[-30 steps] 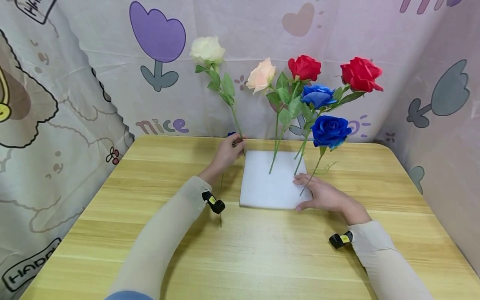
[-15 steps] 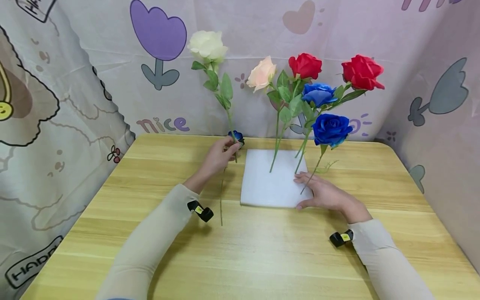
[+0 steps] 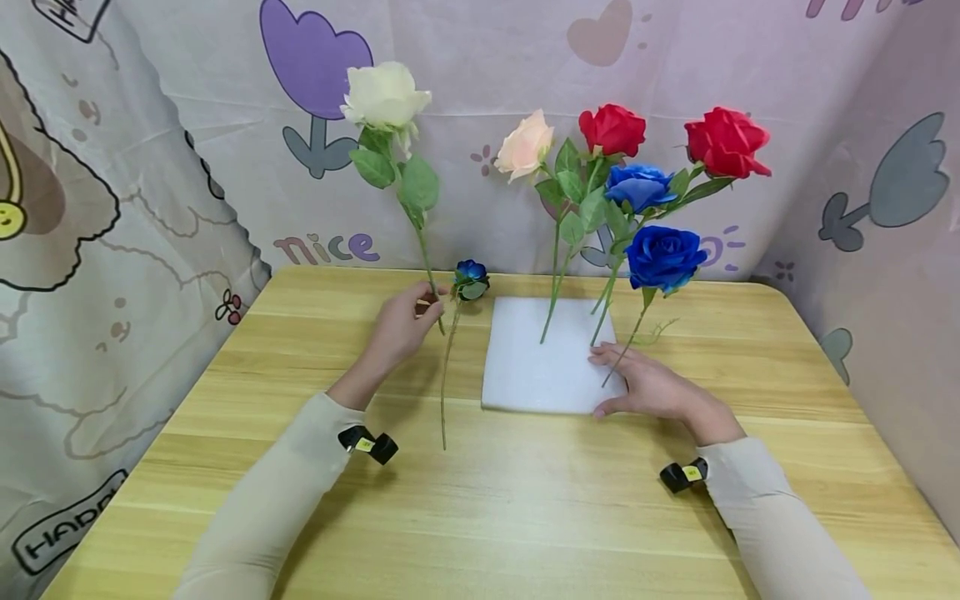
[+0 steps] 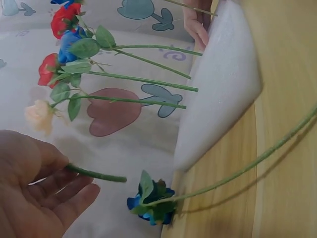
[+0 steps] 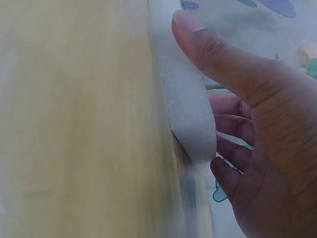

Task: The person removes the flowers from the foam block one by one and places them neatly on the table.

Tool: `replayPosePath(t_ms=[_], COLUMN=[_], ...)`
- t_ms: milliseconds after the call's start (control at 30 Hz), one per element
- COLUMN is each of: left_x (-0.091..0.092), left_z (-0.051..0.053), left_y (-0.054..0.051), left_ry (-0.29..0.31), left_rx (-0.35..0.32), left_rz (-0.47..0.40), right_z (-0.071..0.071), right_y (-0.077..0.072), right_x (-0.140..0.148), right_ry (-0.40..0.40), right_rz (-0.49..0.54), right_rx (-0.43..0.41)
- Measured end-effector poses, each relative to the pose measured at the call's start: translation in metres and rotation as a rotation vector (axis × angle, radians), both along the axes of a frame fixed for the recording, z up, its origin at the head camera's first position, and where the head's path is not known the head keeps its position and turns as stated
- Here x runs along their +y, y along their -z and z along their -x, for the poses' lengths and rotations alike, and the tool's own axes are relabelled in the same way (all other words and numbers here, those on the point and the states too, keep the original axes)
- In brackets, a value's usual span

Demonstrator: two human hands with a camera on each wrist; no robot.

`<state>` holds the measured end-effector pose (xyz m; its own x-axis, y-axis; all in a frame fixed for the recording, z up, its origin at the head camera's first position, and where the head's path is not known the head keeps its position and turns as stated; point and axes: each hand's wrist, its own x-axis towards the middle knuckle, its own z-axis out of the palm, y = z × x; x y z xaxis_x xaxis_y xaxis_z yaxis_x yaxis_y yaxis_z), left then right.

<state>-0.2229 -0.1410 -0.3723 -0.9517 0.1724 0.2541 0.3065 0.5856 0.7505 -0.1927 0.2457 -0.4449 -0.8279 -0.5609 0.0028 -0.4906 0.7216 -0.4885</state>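
My left hand (image 3: 408, 325) pinches the stem of a white rose (image 3: 386, 98) low down, and the rose stands upright above the table's back left. In the left wrist view the stem's bare end pokes out past the fingers of that hand (image 4: 44, 188), and the bloom is out of frame. Below it a small blue rose (image 3: 471, 279) lies on the table, its long stem pointing toward me. My right hand (image 3: 660, 387) holds the right front corner of a white foam board (image 3: 540, 379). In the right wrist view the thumb and bent fingers (image 5: 233, 158) touch the foam.
Upright in the board stand a peach rose (image 3: 525, 147), two red roses (image 3: 611, 131) and two blue roses (image 3: 663, 257), leaning mostly right. The wooden table (image 3: 495, 508) meets a printed cloth backdrop (image 3: 465, 50) behind the board.
My left hand has moved left and toward me, carrying the white rose away from the board. The lying blue rose has come into full view. The right hand keeps its place.
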Motion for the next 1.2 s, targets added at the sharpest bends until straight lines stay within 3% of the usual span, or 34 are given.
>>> replayPosePath(t_ms=[233,467,733,933,1200], left_x=[-0.016,-0.032,-0.044,-0.05,-0.056], left_z=[-0.019,-0.032,-0.046,-0.052,-0.054], left_y=[-0.005,0.001,0.01,0.018,0.029], left_ry=[-0.035,-0.032,-0.035,-0.001,0.078], left_rx=[0.002,0.047,0.032,-0.015,-0.155], left_rz=[0.068,0.041,0.009,-0.058,-0.232], right_z=[0.0,0.0,-0.001,-0.001,-0.001], right_y=[0.001,0.001,-0.001,-0.001,0.001], right_x=[0.001,0.001,0.0,0.0,0.001], right_ry=[0.0,0.001,0.004,0.003,-0.003], right_rz=[-0.005,-0.004,-0.009,-0.003,-0.007], right_rx=[-0.001,-0.002,-0.008,0.01,0.035])
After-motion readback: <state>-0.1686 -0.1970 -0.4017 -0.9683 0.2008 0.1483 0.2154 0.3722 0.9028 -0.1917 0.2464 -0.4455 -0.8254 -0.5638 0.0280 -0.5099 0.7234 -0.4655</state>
